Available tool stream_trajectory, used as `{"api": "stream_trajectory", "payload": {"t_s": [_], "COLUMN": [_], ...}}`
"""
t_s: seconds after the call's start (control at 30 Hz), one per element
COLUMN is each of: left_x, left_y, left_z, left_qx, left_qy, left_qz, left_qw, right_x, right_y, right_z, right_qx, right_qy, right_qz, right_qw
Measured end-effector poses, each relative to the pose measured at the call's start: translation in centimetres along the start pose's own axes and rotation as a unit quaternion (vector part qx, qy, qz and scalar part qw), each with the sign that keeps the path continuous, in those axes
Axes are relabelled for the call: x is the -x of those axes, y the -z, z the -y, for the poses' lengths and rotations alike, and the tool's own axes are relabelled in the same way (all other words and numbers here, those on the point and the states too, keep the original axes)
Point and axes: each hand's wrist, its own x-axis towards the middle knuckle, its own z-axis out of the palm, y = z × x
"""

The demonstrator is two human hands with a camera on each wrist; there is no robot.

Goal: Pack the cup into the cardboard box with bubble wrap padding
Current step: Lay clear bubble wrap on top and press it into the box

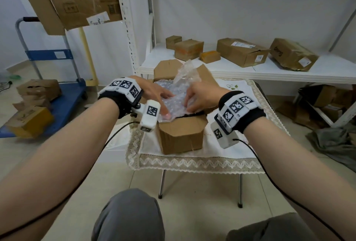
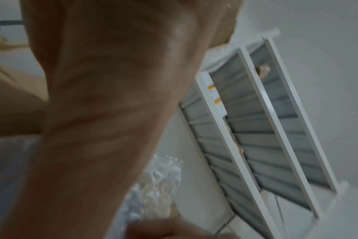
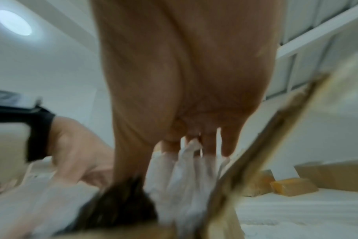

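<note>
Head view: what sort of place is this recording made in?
Probably a small storeroom or parcel-packing room: taped cardboard parcels lie on a white shelf, a blue platform trolley carries more boxes, and metal racking stands behind.

Soft, even indoor light; a ceiling lamp (image 3: 13, 22) glared; both wrist views were motion-blurred, head view edges bowed.

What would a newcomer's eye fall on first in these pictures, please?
First, both hands over the open cardboard box on the small cloth-covered table: the left hand presses flat on the bubble wrap, while the right hand pinches its crumpled edge. Behind, several taped parcels sit on a white shelf.
</note>
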Motion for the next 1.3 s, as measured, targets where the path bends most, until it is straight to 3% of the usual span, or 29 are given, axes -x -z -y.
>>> {"api": "stream_trajectory", "payload": {"t_s": [0.17, 0.27, 0.47, 0.6, 0.73, 0.8, 1.03, 1.17, 1.3], "left_x": [-0.3, -0.5, -1.5, -2.4, -2.7, -2.8, -1.5, -1.7, -2.4], "left_y": [0.2, 0.1, -1.2, -2.3, -3.2, -3.5, -1.1, 1.5, 1.6], "left_z": [-0.5, -0.9, -1.3, -1.1, -1.5, -1.5, -0.7, -0.6, -1.4], "left_qx": [-0.001, -0.011, -0.055, -0.029, -0.163, -0.181, -0.117, -0.077, -0.116], "left_qy": [-0.003, 0.005, 0.005, -0.004, -0.004, -0.007, -0.008, 0.003, 0.051], "left_qz": [-0.014, -0.033, -0.078, -0.095, -0.170, -0.184, -0.114, -0.127, -0.172], "left_qw": [1.000, 0.999, 0.995, 0.995, 0.972, 0.966, 0.987, 0.989, 0.977], "right_x": [0.2, -0.1, -0.7, -1.3, -1.9, -2.0, -0.6, 0.2, -0.3], "right_y": [2.3, 2.3, 0.8, -1.1, -2.4, -2.6, 0.5, 1.4, 1.6], "right_z": [-0.3, -0.2, 0.3, 0.6, 0.9, 1.0, -0.9, -1.8, -1.8], "right_qx": [-0.019, -0.023, 0.013, 0.087, 0.174, 0.180, 0.016, 0.081, 0.149], "right_qy": [0.001, -0.012, -0.006, -0.001, 0.011, 0.011, -0.001, 0.003, -0.025], "right_qz": [0.116, 0.143, 0.102, 0.066, 0.039, 0.041, 0.084, 0.014, 0.032], "right_qw": [0.993, 0.989, 0.995, 0.994, 0.984, 0.983, 0.996, 0.997, 0.988]}}
